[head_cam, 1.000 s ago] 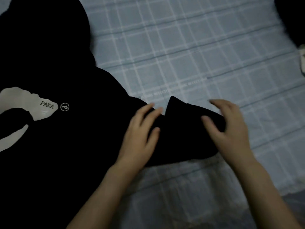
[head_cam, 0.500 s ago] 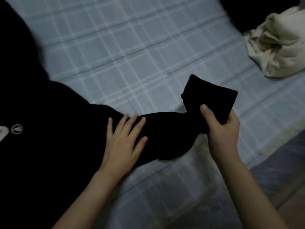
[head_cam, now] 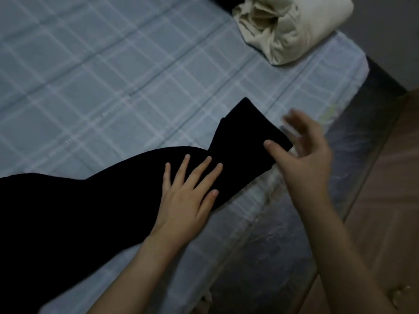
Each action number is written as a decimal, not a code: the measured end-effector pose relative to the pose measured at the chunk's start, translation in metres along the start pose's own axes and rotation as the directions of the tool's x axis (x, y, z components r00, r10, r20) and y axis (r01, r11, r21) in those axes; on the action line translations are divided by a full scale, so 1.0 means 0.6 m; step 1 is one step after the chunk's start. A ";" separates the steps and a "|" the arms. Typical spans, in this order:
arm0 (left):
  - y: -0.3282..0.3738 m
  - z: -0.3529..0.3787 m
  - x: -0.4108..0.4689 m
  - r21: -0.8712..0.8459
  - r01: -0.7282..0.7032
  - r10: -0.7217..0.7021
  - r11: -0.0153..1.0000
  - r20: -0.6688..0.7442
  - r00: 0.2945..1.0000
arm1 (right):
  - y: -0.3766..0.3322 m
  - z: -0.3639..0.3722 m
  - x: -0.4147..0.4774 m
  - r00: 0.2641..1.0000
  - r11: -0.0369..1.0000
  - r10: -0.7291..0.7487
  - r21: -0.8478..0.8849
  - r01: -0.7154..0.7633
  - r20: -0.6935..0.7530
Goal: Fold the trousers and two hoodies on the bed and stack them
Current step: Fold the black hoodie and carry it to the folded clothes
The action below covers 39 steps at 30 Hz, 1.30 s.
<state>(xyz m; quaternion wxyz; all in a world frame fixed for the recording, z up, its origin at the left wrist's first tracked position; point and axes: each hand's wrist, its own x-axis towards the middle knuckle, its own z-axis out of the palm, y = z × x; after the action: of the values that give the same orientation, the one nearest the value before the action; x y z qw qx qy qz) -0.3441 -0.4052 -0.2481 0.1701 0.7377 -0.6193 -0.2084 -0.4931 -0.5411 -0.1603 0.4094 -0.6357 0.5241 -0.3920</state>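
on the near right part of the bed (head_cam: 113, 64), pale blue check sheet, a black hoodie (head_cam: 56, 223) lies spread from the left edge of view. its sleeve (head_cam: 136, 175) runs out right toward the mattress edge. the cuff (head_cam: 244, 130) is bent at an angle from the sleeve, pointing far. left hand (head_cam: 186, 196) lies flat on the sleeve just short of the bend, fingers (head_cam: 200, 171) straight and spread, gripping nothing. right hand (head_cam: 303, 159) is at the cuff's right edge: thumb (head_cam: 272, 148) lies on the cuff, other fingers splayed wide and blurred past it, not closed on the cloth. far right, a rolled cream bundle (head_cam: 294, 26) sits near the bed's corner, well apart from the hoodie. brown floor (head_cam: 396, 177) shows at right.
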 end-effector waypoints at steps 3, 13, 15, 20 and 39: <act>0.009 0.004 0.001 0.062 -0.038 0.029 0.997 0.143 0.989 | 0.012 -0.003 -0.004 0.979 0.935 -0.202 -0.289 0.205 0.041; -0.174 -0.094 -0.024 0.013 0.232 -0.227 0.973 -0.164 0.960 | 0.114 0.112 -0.014 0.817 0.511 -0.102 -0.675 0.533 0.568; -0.193 -0.103 -0.026 -0.024 0.195 -0.197 0.980 -0.149 0.969 | 0.096 0.125 0.006 0.771 0.521 -0.171 -0.608 0.599 0.613; -0.179 -0.133 -0.006 -0.183 0.274 -0.309 0.944 -0.198 0.930 | 0.049 0.142 0.051 0.539 0.551 0.014 -0.457 0.699 0.842; -0.174 -0.058 -0.049 0.313 0.274 -0.274 0.910 -0.044 0.961 | 0.116 0.169 -0.007 0.586 0.416 -0.124 -0.494 0.763 0.801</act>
<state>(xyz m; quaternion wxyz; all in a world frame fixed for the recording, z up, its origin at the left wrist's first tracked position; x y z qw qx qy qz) -0.2423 -0.3579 -0.2689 0.0189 0.8347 -0.5352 -0.1286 -0.4239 -0.5340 -0.2619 0.0932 -0.9623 0.2518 0.0434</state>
